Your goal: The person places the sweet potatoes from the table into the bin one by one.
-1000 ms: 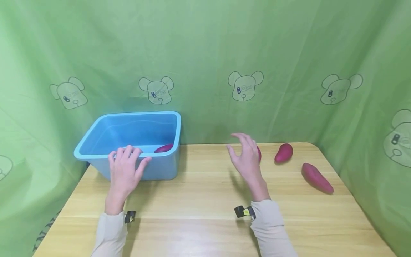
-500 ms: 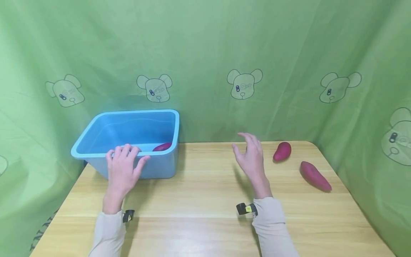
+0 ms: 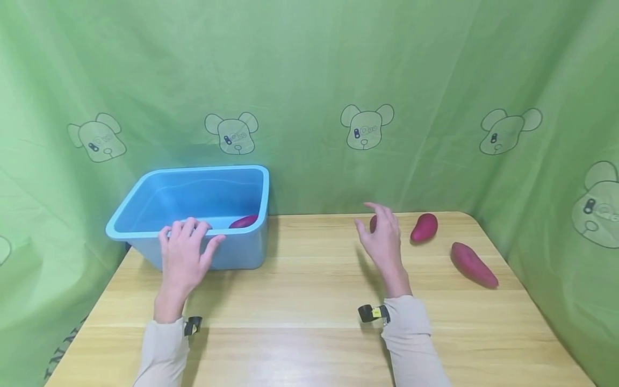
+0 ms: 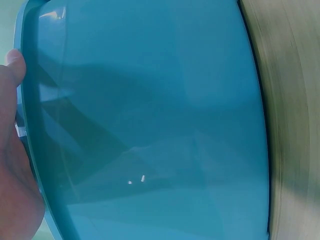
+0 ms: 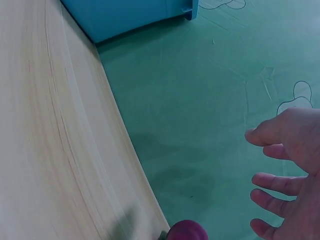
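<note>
In the head view my left hand [image 3: 184,255] lies over the near rim of a blue plastic bin [image 3: 217,171], fingers curled over the edge and thumb on the outside. The left wrist view shows the thumb [image 4: 16,65] at the bin's rim. My right hand [image 3: 385,239] is raised over the table's far side, thumb and fingers spread apart, holding nothing. Beyond it, a sweet potato [image 3: 373,223] shows between thumb and fingers, mostly hidden by the hand. Its rounded purple end [image 5: 187,232] appears low in the right wrist view, apart from the fingers.
One sweet potato [image 3: 244,221] lies inside the bin. Two others, a short one [image 3: 424,228] and a longer one [image 3: 474,265], lie on the wooden table [image 3: 290,312] to the right. A green curtain [image 3: 309,80] hangs along the back and sides.
My right hand has shifted a little to the right, so the sweet potato behind it now shows on the thumb side instead of the outer side. The left hand stays at the rim.
</note>
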A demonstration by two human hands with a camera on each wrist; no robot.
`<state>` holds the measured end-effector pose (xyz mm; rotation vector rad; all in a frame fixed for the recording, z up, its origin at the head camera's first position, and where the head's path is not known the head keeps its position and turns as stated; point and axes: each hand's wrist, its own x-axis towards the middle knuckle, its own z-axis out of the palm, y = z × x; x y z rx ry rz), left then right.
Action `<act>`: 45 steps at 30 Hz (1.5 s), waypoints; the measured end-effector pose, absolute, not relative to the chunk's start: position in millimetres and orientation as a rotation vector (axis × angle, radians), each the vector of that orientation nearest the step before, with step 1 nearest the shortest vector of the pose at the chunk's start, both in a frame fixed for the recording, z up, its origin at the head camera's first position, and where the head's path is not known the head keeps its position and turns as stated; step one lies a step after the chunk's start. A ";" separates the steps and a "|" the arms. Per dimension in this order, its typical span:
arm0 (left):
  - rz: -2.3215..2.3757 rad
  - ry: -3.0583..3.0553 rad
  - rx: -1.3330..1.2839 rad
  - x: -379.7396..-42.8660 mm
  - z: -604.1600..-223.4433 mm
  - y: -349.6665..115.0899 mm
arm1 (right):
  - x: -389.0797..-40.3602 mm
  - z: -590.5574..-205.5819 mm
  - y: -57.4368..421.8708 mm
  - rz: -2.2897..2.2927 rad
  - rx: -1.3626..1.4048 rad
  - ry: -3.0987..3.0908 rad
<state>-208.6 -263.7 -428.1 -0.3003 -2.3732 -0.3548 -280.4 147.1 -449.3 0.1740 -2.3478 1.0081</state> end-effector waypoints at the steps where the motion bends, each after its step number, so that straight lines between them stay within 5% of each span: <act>1: -0.355 -2.373 -0.300 -208.6 -428.2 -263.8 | -280.5 -449.9 147.9 1.009 0.163 -2.350; 45: -0.355 -2.366 -0.307 -208.3 -426.6 -263.7 | -285.8 -481.0 172.7 1.058 -0.151 -2.545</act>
